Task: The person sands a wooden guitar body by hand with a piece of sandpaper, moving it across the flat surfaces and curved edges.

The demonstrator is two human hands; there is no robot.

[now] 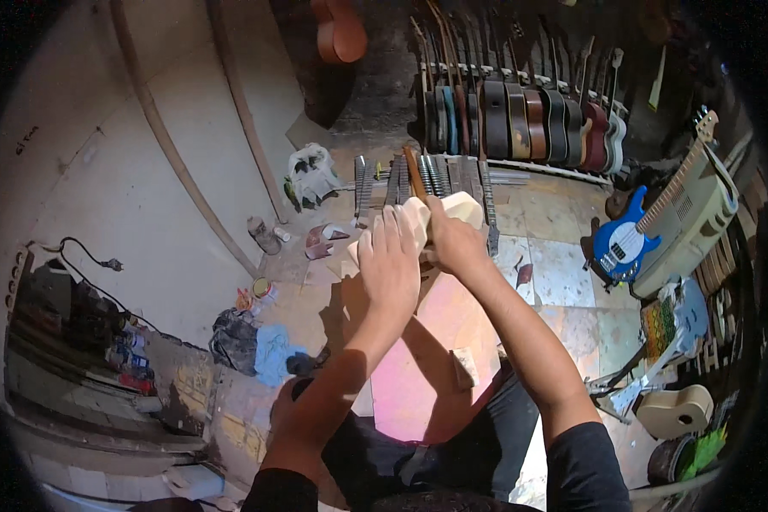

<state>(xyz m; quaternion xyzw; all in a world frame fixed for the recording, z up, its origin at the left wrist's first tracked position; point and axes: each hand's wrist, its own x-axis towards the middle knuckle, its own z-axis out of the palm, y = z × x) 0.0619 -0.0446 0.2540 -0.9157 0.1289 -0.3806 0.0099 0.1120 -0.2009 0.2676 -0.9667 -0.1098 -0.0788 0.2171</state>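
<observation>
My left hand (387, 264) lies over a pale, contoured wooden piece (417, 222), its fingers bent across the top and gripping it. Just beside it, my right hand (458, 247) is closed around a brown wooden stick-like tool (414, 175), whose long end points away from me. Pale wood shows on both sides of the right hand; how the tool meets it is hidden by my fingers. Below my hands is a pinkish work board (427, 405), reaching back toward my lap. A small pale wooden block (464, 369) sits on this board near my right thigh.
Several guitar necks (435, 177) lie beyond my hands, before a rack of guitars (520, 119). A blue electric bass (625, 239) leans at right, above an unfinished guitar body (676, 411). Blue cloth (275, 352), a black bag (234, 340) and an open can (263, 288) stand left.
</observation>
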